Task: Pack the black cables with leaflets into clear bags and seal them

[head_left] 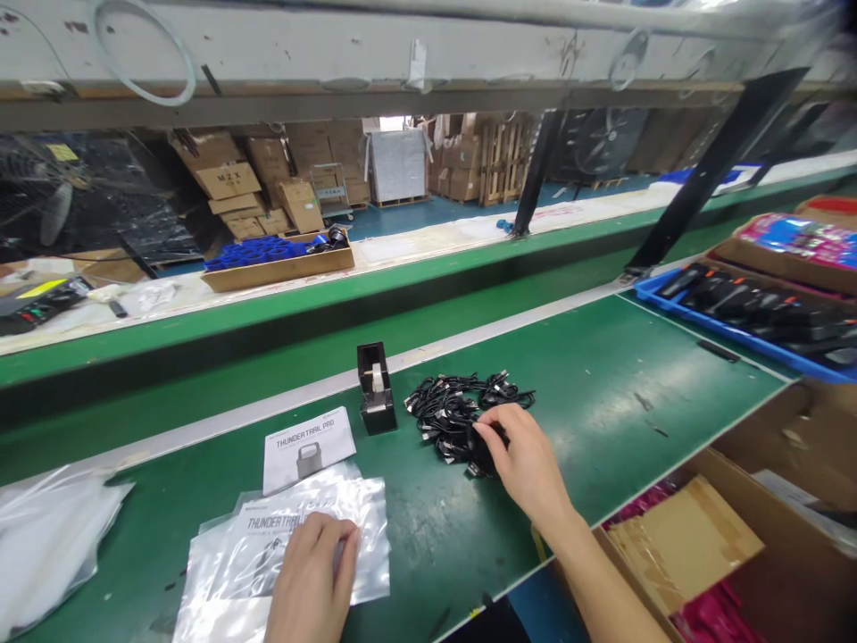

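Observation:
My left hand [312, 576] is over a clear plastic bag [371, 558], its fingers bent and closed on the film. Under the bag's film shows a printed manual [258, 540] reading "Thunder Trail". A second manual [335, 433] lies just behind, partly overlapped by the bag. At the near right side of a heap of short black charging cables [445, 402], my right hand [526, 455] pinches a cable between thumb and fingers; the fingertips partly hide it. Between the manual and the heap stands a black tape dispenser [379, 415].
White plastic bags [54, 545] lie at the left. A blue tray [780, 357] of black devices sits at the far right, with an open carton [783, 549] below the bench edge. A carton tray [281, 277] of blue parts rests on the back ledge, beneath an overhead beam [321, 54].

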A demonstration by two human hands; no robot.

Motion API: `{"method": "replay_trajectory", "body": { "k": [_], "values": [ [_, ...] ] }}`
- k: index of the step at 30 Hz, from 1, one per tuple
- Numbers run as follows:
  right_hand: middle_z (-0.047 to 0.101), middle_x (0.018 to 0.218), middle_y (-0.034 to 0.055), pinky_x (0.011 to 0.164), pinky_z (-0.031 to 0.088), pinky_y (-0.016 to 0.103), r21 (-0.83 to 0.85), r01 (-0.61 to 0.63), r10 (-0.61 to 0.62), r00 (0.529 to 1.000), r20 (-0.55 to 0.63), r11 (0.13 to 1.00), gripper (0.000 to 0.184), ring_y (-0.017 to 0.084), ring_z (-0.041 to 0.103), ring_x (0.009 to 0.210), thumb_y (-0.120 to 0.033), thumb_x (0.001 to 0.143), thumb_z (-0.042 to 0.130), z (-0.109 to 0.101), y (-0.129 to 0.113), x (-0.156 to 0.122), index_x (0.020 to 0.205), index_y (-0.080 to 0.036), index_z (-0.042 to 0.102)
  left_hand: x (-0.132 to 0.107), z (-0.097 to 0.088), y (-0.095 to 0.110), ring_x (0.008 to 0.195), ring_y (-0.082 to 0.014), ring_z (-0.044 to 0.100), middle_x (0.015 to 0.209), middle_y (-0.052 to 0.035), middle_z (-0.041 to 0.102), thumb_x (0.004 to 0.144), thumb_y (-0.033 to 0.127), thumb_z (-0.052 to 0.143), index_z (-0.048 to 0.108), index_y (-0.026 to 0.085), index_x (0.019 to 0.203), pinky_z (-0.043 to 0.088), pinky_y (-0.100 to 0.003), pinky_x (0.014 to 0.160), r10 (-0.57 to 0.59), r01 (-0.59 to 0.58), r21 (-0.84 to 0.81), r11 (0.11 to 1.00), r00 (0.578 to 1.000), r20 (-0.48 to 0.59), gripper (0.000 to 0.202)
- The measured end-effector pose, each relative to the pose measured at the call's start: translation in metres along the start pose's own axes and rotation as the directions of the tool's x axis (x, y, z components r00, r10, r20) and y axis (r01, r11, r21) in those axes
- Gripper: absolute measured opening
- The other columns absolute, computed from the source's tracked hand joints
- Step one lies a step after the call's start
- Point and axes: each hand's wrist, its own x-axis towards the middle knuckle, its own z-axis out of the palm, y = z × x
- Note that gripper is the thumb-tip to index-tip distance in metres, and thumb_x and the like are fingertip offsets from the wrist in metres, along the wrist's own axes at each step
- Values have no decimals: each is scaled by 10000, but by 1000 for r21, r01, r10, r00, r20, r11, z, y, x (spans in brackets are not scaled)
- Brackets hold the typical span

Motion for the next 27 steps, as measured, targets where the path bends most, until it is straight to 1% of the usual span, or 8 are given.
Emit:
{"method": "replay_trajectory", "body": {
  "k": [1, 3, 6, 11, 15, 19, 23, 27],
  "values": [
    [579, 825, 39, 720, 414, 311, 121, -39, 34, 999, 40, 992, 141, 176, 544, 780, -287, 847, 424, 3, -7, -4, 803, -193, 520, 0, 0, 0, 772, -211, 492, 762, -17, 509, 838, 379, 384, 536, 227, 747, 380, -362, 706, 1, -1, 5, 1000, 1000, 3, 233],
    [589, 752, 19, 640, 439, 272, 365, -185, 82, 956, 280, 913, 137, 152, 569, 698, -298, 842, 433, 12, -23, -16, 815, -189, 511, 0, 0, 0, 779, -213, 496, 763, -20, 512, 840, 377, 378, 538, 224, 757, 386, -364, 709, -1, 1, 16, 1000, 1000, 7, 237],
    [575, 654, -10, 541, 423, 220, 484, -349, -3, 808, 589, 802, 100, 127, 566, 603, -259, 809, 487, 32, -43, -35, 776, -177, 534, 2, -2, -2, 770, -216, 511, 755, -24, 526, 828, 368, 398, 540, 224, 754, 409, -359, 695, 4, -5, 38, 999, 1000, 31, 215],
    [582, 746, -6, 656, 391, 217, 309, -28, -137, 855, 501, 951, 130, 118, 541, 697, -157, 801, 492, 53, -55, -48, 732, -189, 598, 4, -5, -6, 721, -194, 546, 750, -23, 534, 815, 361, 409, 545, 225, 743, 454, -323, 646, -11, 11, 5, 1000, 999, 39, 205],
    [579, 752, 4, 645, 384, 206, 203, 62, -168, 811, 560, 977, 171, 125, 548, 713, -143, 816, 471, 49, -57, -44, 738, -192, 616, 4, -7, -13, 685, -170, 569, 789, -20, 552, 813, 418, 411, 557, 226, 795, 474, -294, 621, -98, 96, -113, 989, 995, -13, 242],
    [577, 757, 11, 635, 390, 194, 234, 92, -213, 790, 574, 968, 199, 120, 548, 696, -163, 825, 462, 44, -64, -40, 745, -197, 642, 1, -10, -14, 733, -174, 572, 794, -21, 555, 801, 407, 448, 562, 223, 781, 473, -287, 659, -84, 77, -200, 977, 996, -24, 218],
    [601, 783, 8, 662, 399, 195, 311, 82, -242, 819, 520, 947, 167, 121, 553, 723, -146, 795, 492, 52, -74, -38, 801, -208, 647, -4, -12, -7, 799, -174, 551, 819, -26, 521, 811, 355, 454, 553, 227, 770, 453, -290, 721, -5, -1, -237, 971, 1000, -23, 167],
    [635, 768, 10, 639, 422, 197, 390, -110, -135, 824, 551, 914, 158, 117, 578, 678, -158, 771, 507, 63, -84, -40, 856, -184, 637, -7, -13, -4, 843, -188, 530, 847, -36, 509, 811, 344, 454, 556, 232, 753, 443, -311, 748, 8, -12, -248, 969, 1000, -16, 162]
  ]
}}
